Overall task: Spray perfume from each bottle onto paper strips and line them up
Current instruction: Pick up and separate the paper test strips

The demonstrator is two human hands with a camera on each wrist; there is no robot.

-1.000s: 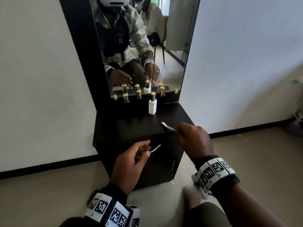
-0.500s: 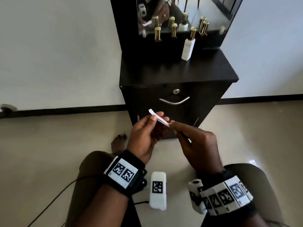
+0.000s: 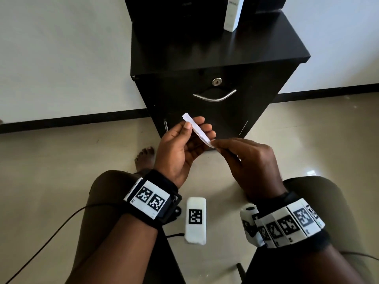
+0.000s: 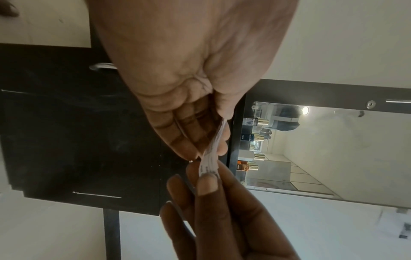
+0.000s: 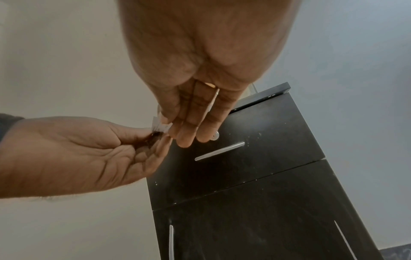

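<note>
A thin bundle of white paper strips slants between my two hands, low in front of the black cabinet. My left hand pinches its upper part between thumb and fingers. My right hand pinches its lower end. In the left wrist view the paper strips run from my left fingers down to my right thumb. In the right wrist view only a corner of the strips shows between the two hands. A white perfume bottle stands on the cabinet top. Gold-capped bottles show by the mirror.
The cabinet's drawer handle and lock face me just beyond the hands. A white tagged block lies on the floor between my knees, with a black cable to its left. My bare foot rests beside the cabinet.
My right hand came down off the cabinet top with the strips. My left hand left the drawer handle and took hold of the strips too. My head has tilted down.
</note>
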